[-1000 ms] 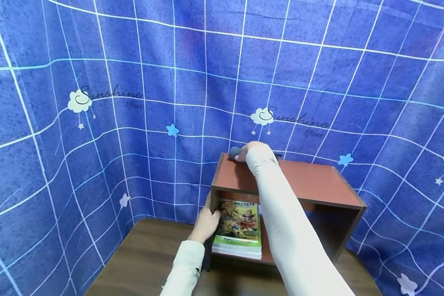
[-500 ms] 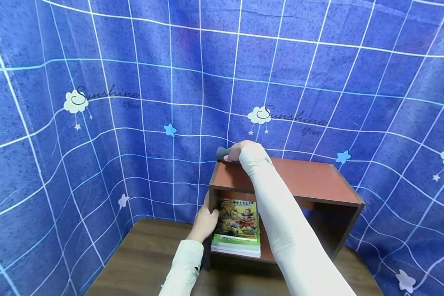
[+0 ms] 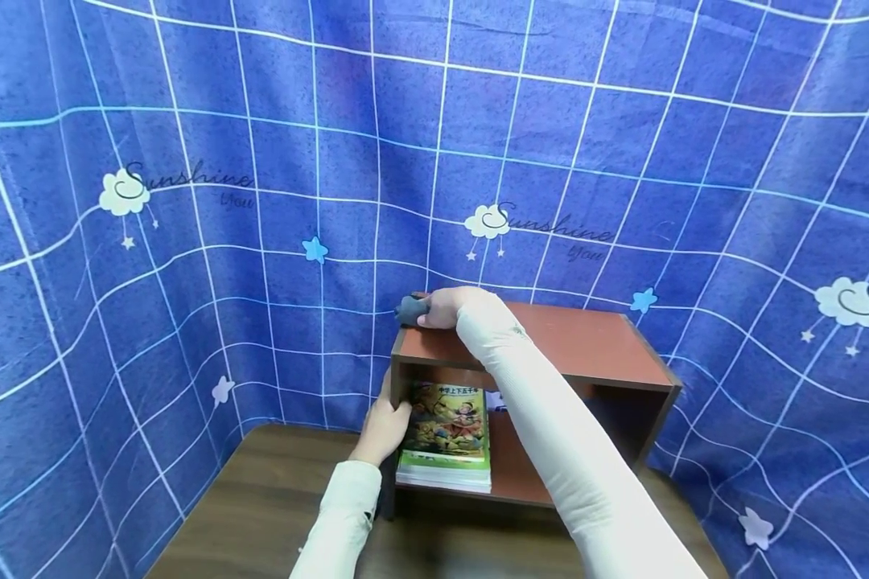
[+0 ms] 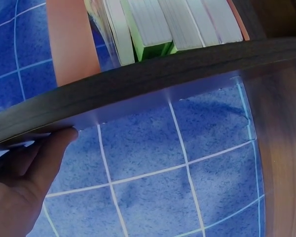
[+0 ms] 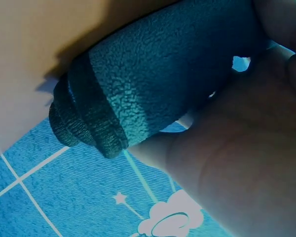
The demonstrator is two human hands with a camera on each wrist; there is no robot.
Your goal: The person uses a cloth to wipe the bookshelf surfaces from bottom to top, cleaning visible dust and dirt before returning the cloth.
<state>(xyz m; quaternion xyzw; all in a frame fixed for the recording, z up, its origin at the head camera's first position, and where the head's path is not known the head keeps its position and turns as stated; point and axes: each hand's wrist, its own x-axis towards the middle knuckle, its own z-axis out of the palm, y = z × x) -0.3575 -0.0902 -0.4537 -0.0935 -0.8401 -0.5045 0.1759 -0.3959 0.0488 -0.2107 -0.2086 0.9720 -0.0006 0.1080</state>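
Observation:
On top of a small reddish-brown shelf unit (image 3: 572,334), at its left end, lies a folded dark grey-blue cloth (image 3: 410,310). My right hand (image 3: 445,308) grips this cloth and holds it against the top board, partly over the left edge. In the right wrist view the cloth (image 5: 153,74) shows rolled layers, with the fingers and thumb around its right part. My left hand (image 3: 385,426) touches the outer left side of the shelf unit. The left wrist view shows the left hand (image 4: 29,173) with straight fingers against the dark panel (image 4: 113,91).
A stack of books (image 3: 445,434) fills the lower left of the shelf compartment, a colourful cover facing front. The unit stands on a brown wooden table (image 3: 275,482). Behind it hangs a blue curtain (image 3: 297,161) with white grid lines.
My right hand has moved the cloth left along the shelf top, then a little toward the front at the left edge. My left hand stays at the side panel. The head view has shifted slightly right.

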